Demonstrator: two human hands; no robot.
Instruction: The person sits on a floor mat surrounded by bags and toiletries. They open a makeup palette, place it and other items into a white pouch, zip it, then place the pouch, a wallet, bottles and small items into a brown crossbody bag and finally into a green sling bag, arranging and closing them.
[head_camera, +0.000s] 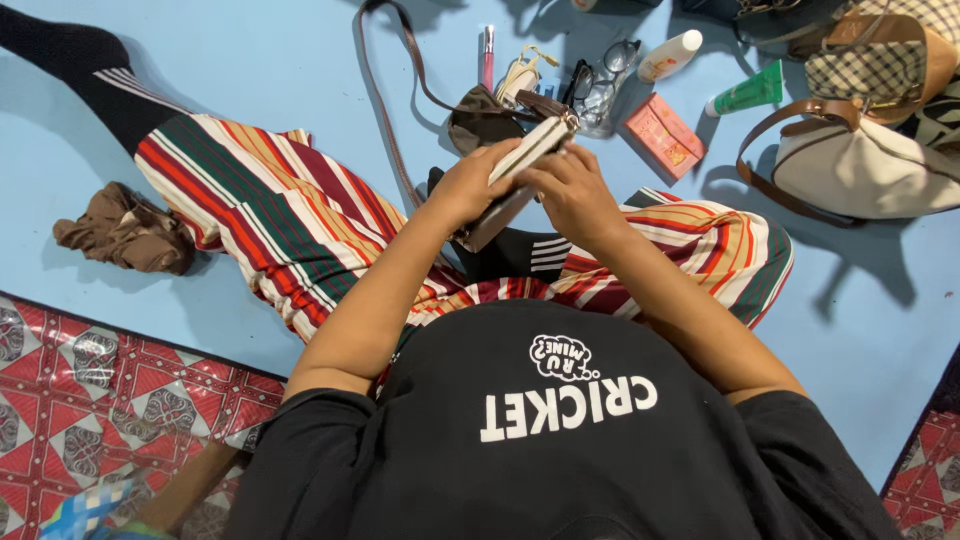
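Note:
I sit on a blue floor in striped trousers. My left hand (468, 185) grips a slim white and brown wallet (520, 165) from its left side. My right hand (572, 190) closes on the same wallet from the right, fingers over its upper edge. The wallet is tilted, its metal-cornered end pointing up and right. Just beyond it lies a small brown shoulder bag (478, 118) with a long strap (385, 90).
On the floor ahead lie a pink lip gloss tube (488, 55), glasses (600, 85), a white bottle (670, 55), a green tube (748, 93), a red box (663, 135) and a cream handbag (860, 165). A brown cloth (125, 230) lies left. Patterned red mats (90, 390) border the near side.

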